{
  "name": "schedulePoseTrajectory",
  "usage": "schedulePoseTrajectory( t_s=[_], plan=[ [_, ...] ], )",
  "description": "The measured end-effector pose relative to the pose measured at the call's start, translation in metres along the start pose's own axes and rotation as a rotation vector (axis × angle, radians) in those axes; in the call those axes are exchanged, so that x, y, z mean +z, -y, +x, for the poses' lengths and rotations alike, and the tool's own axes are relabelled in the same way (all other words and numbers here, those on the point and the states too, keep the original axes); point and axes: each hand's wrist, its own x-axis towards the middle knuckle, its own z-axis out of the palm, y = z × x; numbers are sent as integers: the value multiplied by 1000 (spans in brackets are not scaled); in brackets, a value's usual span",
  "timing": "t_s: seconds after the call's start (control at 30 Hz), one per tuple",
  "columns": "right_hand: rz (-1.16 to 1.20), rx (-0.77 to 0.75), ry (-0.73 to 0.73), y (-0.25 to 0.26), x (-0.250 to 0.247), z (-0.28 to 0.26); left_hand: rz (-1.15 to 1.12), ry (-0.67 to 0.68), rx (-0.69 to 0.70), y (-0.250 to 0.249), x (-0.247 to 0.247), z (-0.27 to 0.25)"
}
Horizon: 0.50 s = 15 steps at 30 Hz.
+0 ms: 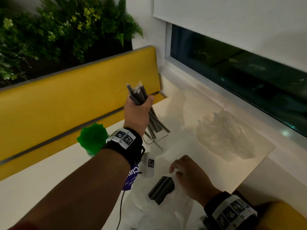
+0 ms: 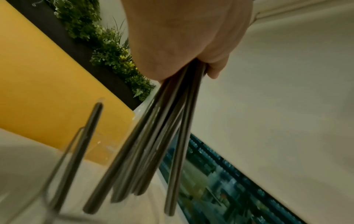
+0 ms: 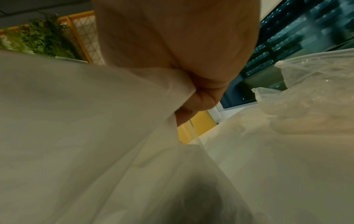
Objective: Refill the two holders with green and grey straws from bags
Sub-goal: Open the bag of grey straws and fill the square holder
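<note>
right hand (image 1: 191,176) pinches the bag (image 1: 159,208); left hand (image 1: 137,112) grips grey straws (image 1: 153,120), tips angled down into the holder (image 1: 156,138) below.

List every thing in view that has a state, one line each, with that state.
left hand: raised, grips a bundle of grey straws
grey straws: fanned out, lower ends in the clear holder
clear holder: upright, partly filled
green straws: standing in their holder, packed
right hand: pinches the white bag's edge
white bag: open, grey straws still inside
clear bag: crumpled, lying on the table
window blind: partly lowered
</note>
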Motion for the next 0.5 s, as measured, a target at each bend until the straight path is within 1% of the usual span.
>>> schedulePoseTrajectory(
  t_s=[0.07, 0.13, 0.2, 0.27, 0.3, 0.37, 0.4, 0.47, 0.5],
  plan=[
    [7, -3, 0, -2, -2, 2, -10, -16, 35, -1, 3, 8],
    [17, 7, 0, -3, -2, 4, 48, 0, 63, 3, 7, 9],
    [36, 23, 1, -3, -3, 6, 145, 52, 38, 13, 7, 6],
    [42, 30, 4, -2, -3, 8, 260, 134, -25, 32, 2, 6],
    [44, 30, 6, -1, -3, 8, 359, 168, -38, 42, -1, 6],
    [52, 36, 5, 0, -2, 9, 640, 207, 4, 53, -8, 9],
    [57, 39, 4, 0, -2, 10, 793, 238, 2, 54, -10, 9],
    [49, 39, 7, 0, -1, 11, 1055, 311, -65, 54, -15, 8],
    [49, 40, 6, 0, 0, 12, 1111, 355, -105, 55, -19, 9]
  ],
)
